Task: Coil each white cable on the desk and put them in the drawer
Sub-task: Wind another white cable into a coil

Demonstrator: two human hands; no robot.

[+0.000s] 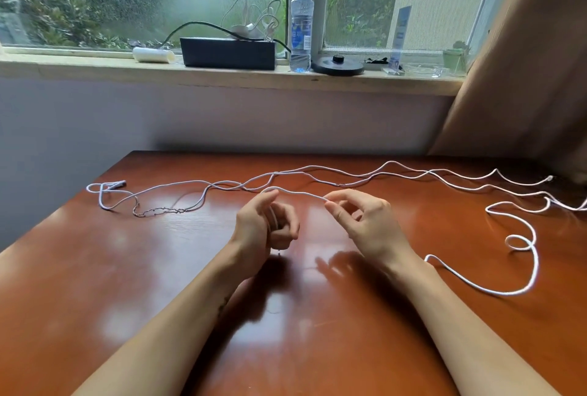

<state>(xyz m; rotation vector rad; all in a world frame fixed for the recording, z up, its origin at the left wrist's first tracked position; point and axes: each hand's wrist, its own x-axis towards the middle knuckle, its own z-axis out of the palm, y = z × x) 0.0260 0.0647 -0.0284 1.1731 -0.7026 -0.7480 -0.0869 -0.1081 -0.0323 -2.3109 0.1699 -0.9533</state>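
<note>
I see the left hand with its grip curled round one white cable, and the right hand pinches it close by; other white cables lie loose across the far tabletop

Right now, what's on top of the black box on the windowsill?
A tangle of white wires lies on the black box; a dark cord arcs leftward. Its inside is hidden.

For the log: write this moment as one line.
step: coiling; left hand: holds white cable; right hand: pinches it; remainder: loose on desk
</note>
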